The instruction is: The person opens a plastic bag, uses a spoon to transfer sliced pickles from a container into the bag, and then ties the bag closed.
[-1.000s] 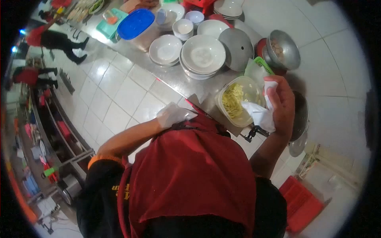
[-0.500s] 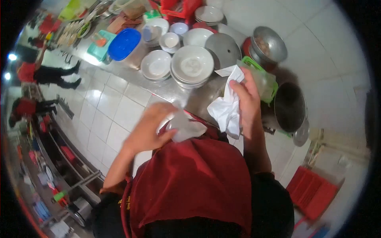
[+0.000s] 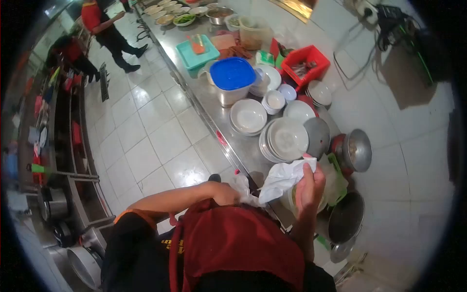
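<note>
At counter (image 3: pixel 221 118), two hands (image 3: pixel 226 194) (image 3: pixel 312 187), one white sheet (image 3: pixel 281 180)

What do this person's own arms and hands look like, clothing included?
A black short fabric sleeve with an orange edge leaves the left forearm bare. The right hand shows no glove; its forearm is bare too. Translucent crinkled plastic sits at the left hand, but I can't tell whether it is worn.

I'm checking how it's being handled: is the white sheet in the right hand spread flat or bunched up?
Bunched up: the white sheet looks creased and uneven, with one end held in the right hand.
</note>
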Action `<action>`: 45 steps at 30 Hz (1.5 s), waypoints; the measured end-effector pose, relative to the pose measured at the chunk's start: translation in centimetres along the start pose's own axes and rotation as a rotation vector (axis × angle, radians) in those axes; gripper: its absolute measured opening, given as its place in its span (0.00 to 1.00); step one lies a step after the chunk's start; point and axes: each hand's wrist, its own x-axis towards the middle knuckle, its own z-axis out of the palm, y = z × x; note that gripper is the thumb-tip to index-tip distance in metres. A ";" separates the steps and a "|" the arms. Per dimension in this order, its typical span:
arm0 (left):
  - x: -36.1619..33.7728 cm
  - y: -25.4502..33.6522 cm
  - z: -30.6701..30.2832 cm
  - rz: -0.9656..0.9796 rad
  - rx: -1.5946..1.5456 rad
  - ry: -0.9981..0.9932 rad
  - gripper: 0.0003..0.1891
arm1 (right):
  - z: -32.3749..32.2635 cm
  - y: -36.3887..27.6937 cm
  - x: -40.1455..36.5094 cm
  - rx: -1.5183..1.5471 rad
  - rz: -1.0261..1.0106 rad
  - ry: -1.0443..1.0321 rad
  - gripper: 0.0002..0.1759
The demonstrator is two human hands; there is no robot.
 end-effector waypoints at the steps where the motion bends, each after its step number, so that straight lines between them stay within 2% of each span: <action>1: 0.3 -1.1 0.5 -0.001 -0.008 0.020 0.21 | 0.7 0.0 0.1 0.006 -0.016 0.016 0.17; 3: 1.6 -3.7 1.9 0.065 -0.022 0.099 0.21 | 1.9 0.2 0.4 -0.026 -0.034 0.017 0.20; 4: -2.2 0.2 0.8 0.103 -0.243 0.356 0.23 | 2.3 0.3 0.4 -0.030 -0.061 0.014 0.23; 5: -0.8 -2.1 1.4 0.102 -0.244 0.368 0.23 | 2.5 0.5 0.2 -0.035 -0.085 0.016 0.25; 7: 3.3 -8.4 2.8 0.233 -0.005 0.122 0.24 | 3.3 0.7 0.7 -0.038 -0.115 0.018 0.28; 8: 0.9 -7.3 1.8 0.353 -0.019 0.160 0.24 | 3.6 0.8 0.7 0.017 -0.051 0.054 0.29; 9: -1.9 -6.4 0.8 0.359 -0.026 0.164 0.24 | 3.9 1.0 0.7 0.069 0.015 0.089 0.29; 11: -8.3 -3.7 -1.6 0.213 -0.451 0.201 0.24 | 5.1 1.9 0.6 -0.060 -0.001 0.068 0.28; 12: -10.6 -1.9 -2.2 0.216 -0.456 0.212 0.24 | 5.9 2.5 0.6 -0.180 -0.021 0.051 0.27; 14: -13.9 0.4 -2.8 0.371 -0.605 0.692 0.23 | 8.3 4.2 0.4 -0.127 0.022 -0.017 0.26; 15: -13.5 0.8 -2.7 0.371 -0.606 0.706 0.23 | 9.8 5.2 0.1 -0.071 0.064 -0.081 0.25; 17: -11.8 2.4 -2.8 0.319 -0.286 0.794 0.18 | 13.2 6.6 -0.3 0.038 0.102 -0.207 0.24; 19: -9.3 1.3 -2.3 0.226 -0.236 0.866 0.16 | 15.7 6.7 -0.2 0.094 0.122 -0.252 0.25; 20: -9.8 0.9 -2.5 0.239 -0.307 0.876 0.13 | 15.9 6.6 0.2 0.069 0.092 -0.219 0.26; 21: -9.8 0.3 -2.2 0.456 -0.448 1.050 0.11 | 16.2 6.5 0.9 0.078 0.060 -0.237 0.26; 23: -12.1 0.1 -2.9 0.577 -0.363 1.163 0.09 | 15.8 6.7 1.3 0.071 -0.083 -0.260 0.26; 24: -13.1 0.1 -2.7 0.575 -0.383 1.159 0.09 | 14.8 7.2 1.5 0.004 -0.103 -0.352 0.25; 25: -14.2 -0.1 -2.9 0.507 -0.329 1.159 0.08 | 15.2 7.2 1.0 -0.001 -0.090 -0.351 0.25; 26: -15.2 -0.4 -3.2 0.438 -0.269 1.163 0.08 | 16.0 6.9 0.7 -0.190 -0.221 -0.388 0.26; 27: -15.5 -0.6 -3.2 0.436 -0.283 1.167 0.08 | 16.4 6.8 0.3 -0.382 -0.348 -0.424 0.29; 28: -15.6 -0.7 -3.3 0.415 -0.236 1.179 0.08 | 16.3 8.0 0.5 -0.424 -0.375 -0.495 0.37; 29: -15.7 -0.7 -3.4 0.395 -0.186 1.188 0.08 | 16.4 8.7 0.4 -0.428 -0.369 -0.503 0.37; 30: -15.8 -0.4 -3.6 0.477 -0.184 1.198 0.08 | 16.7 9.4 0.3 -0.354 -0.296 -0.560 0.34; 31: -16.1 -0.2 -3.3 0.479 -0.192 1.202 0.08 | 17.3 9.5 0.2 -0.281 -0.224 -0.614 0.32; 32: -16.4 -0.2 -3.2 0.413 -0.165 1.125 0.09 | 17.5 9.3 0.4 -0.286 -0.222 -0.617 0.32; 33: -17.2 0.3 -3.4 0.347 -0.134 1.044 0.09 | 17.6 8.7 0.7 -0.488 -0.255 -0.623 0.21; 34: -18.6 0.5 -3.9 0.239 -0.130 0.842 0.11 | 17.6 8.1 1.0 -0.688 -0.287 -0.619 0.11; 35: -20.0 0.7 -4.3 0.241 -0.122 0.831 0.11 | 17.8 7.6 1.3 -0.884 -0.316 -0.603 0.06; 36: -21.3 0.8 -4.7 0.375 -0.184 0.811 0.12 | 18.2 7.2 1.5 -0.998 -0.562 -0.518 0.06; 37: -22.3 0.6 -5.0 0.504 -0.245 0.784 0.12 | 18.1 7.0 1.9 -0.990 -0.565 -0.497 0.06; 38: -22.6 0.0 -5.1 0.533 -0.270 0.937 0.11 | 17.6 6.8 2.2 -1.025 -0.675 -0.455 0.06; 40: -22.3 -1.3 -6.5 0.566 -0.584 1.187 0.08 | 16.9 6.6 2.3 -1.101 -0.879 -0.378 0.06; 41: -21.6 -1.0 -7.6 0.616 -0.656 1.427 0.08 | 17.4 6.8 2.3 -1.103 -0.863 -0.361 0.06; 42: -20.6 -0.4 -9.1 0.659 -0.730 1.656 0.09 | 18.4 7.0 2.4 -1.178 -1.149 -0.143 0.06; 43: -19.9 0.8 -10.6 0.764 -0.744 1.739 0.09 | 18.9 7.3 2.0 -1.257 -1.421 0.096 0.07; 44: -19.0 2.4 -12.0 0.869 -0.768 1.807 0.10 | 19.2 7.9 0.7 -1.241 -1.221 0.105 0.07; 45: -17.9 3.7 -13.4 0.883 -0.742 1.830 0.10 | 19.7 8.7 -0.3 -1.207 -1.028 0.128 0.11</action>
